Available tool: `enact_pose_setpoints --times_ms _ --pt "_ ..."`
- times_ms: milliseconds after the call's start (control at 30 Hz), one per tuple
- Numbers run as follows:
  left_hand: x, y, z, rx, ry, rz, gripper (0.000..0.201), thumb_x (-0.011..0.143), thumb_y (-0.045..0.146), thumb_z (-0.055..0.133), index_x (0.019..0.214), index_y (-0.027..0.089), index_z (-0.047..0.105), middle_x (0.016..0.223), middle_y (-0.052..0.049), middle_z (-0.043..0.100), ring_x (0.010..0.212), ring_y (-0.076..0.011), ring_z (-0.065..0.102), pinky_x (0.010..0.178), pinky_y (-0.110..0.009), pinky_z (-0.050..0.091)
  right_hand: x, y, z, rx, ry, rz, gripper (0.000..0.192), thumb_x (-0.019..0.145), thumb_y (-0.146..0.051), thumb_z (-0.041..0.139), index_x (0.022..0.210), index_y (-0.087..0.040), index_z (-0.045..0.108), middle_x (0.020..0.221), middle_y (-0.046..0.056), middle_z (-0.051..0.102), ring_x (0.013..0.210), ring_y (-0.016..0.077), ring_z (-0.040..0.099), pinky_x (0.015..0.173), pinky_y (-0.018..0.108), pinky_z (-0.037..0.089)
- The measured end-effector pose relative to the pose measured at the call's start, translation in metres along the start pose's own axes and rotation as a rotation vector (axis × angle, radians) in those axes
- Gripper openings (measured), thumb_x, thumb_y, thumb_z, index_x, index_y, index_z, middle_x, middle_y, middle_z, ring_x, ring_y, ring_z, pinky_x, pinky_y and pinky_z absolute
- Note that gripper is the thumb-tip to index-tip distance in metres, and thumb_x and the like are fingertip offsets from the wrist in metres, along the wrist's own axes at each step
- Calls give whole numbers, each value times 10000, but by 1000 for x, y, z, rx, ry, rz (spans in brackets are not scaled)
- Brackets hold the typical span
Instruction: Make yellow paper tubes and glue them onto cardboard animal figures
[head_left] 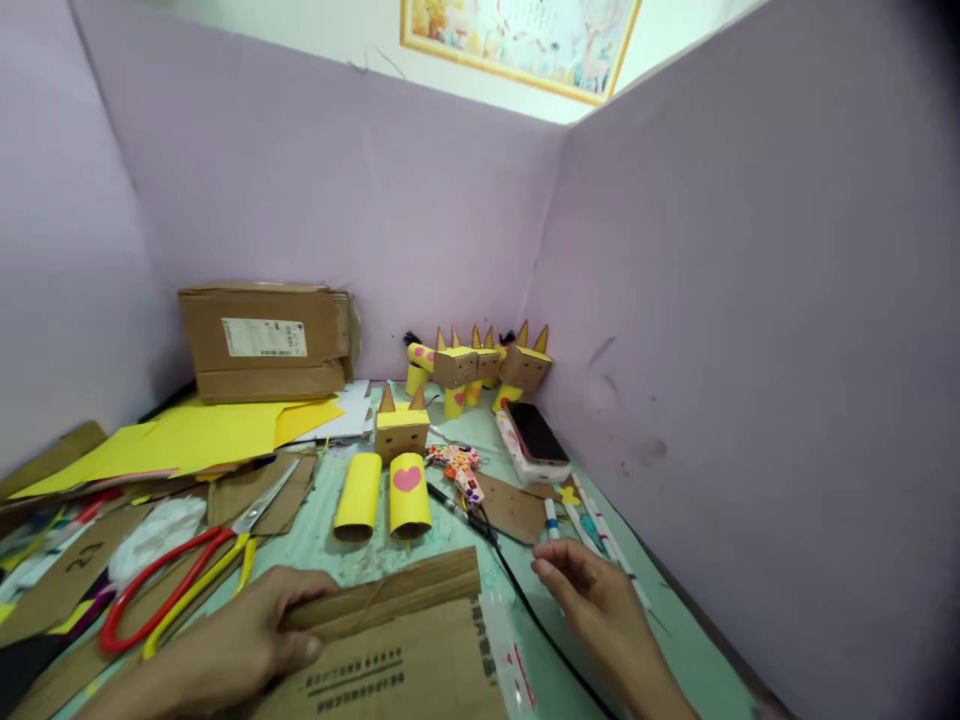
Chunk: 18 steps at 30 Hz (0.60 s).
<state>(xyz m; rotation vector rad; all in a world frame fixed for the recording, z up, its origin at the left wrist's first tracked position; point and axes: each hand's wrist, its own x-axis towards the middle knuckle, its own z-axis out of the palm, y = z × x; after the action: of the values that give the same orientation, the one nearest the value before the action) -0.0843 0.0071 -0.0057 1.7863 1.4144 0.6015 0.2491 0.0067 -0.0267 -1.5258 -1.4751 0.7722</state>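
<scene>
Along the near edge of the table (330, 545), a flat piece of brown corrugated cardboard (397, 640) lies printed side up, with black lines of print and a barcode-like strip near its right side; its far edge is folded up into a thick ridged lip. The left hand (240, 640) is clamped on that lip, thumb on top and fingers curled round the fold. The right hand (600, 610) rests just beside the cardboard's right side, fingers loosely bent and apart, gripping nothing; a black cable (525, 600) runs across the table between it and the cardboard. Just beyond the cardboard lie two yellow paper tubes (382, 495), side by side, the right one bearing a pink heart. Behind them stands a small brown box head (401, 430) with two pointed ears and a yellow top. Toward the far right corner, several finished figures (480, 365) of yellow tubes and brown eared boxes stand against the purple wall. A phone (536, 435) lies screen up near the right edge, and a few pens (592, 525) lie just ahead of the right hand. Near the left edge are red-handled scissors (169, 590) next to a yellow-handled pair, on cardboard scraps. Yellow paper sheets (195, 440) spread toward the far left corner, where a cardboard box (262, 340) with a white label stands.
</scene>
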Motion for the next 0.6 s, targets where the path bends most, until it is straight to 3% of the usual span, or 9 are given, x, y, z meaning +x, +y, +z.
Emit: enact_pose_setpoints --times_ms 133,267,367,433,500,600 --pt "12 12 8 146 25 13 290 658 245 625 940 246 692 930 -29 704 901 -264 623 787 -317 460 -7 1 6 29 -7 34 268 754 -437 539 764 -185 631 738 50 662 717 224 616 649 309 460" --pt "12 15 8 138 291 136 314 673 320 665 980 259 673 995 -44 695 910 -255 618 796 -296 455 -12 7 16 59 4 70 303 742 -460 551 818 -177 629 816 77 675 771 241 620 685 325 469" --pt "2 11 1 107 471 180 260 627 310 720 881 268 692 870 -23 714 791 -221 635 722 -249 467 -18 17 22 57 34 78 303 761 -466 542 826 -182 629 784 61 663 738 227 607 666 317 462" --pt "-6 10 -1 114 435 170 190 631 309 716 813 257 694 776 -18 708 704 -199 631 655 -232 471 -22 23 26 57 48 85 293 778 -461 534 824 -188 627 753 48 654 711 214 599 644 305 457" --pt "-13 12 -1 173 279 172 145 677 314 667 803 244 681 769 -20 693 700 -192 620 638 -235 467 -25 26 29 71 57 90 293 789 -464 524 827 -191 625 757 48 657 708 209 600 638 301 460" --pt "-21 17 3 324 33 203 231 712 297 608 929 229 650 903 -40 660 811 -207 598 713 -270 458 -29 25 31 35 62 86 297 778 -471 536 832 -196 634 780 56 673 704 211 613 637 305 473"
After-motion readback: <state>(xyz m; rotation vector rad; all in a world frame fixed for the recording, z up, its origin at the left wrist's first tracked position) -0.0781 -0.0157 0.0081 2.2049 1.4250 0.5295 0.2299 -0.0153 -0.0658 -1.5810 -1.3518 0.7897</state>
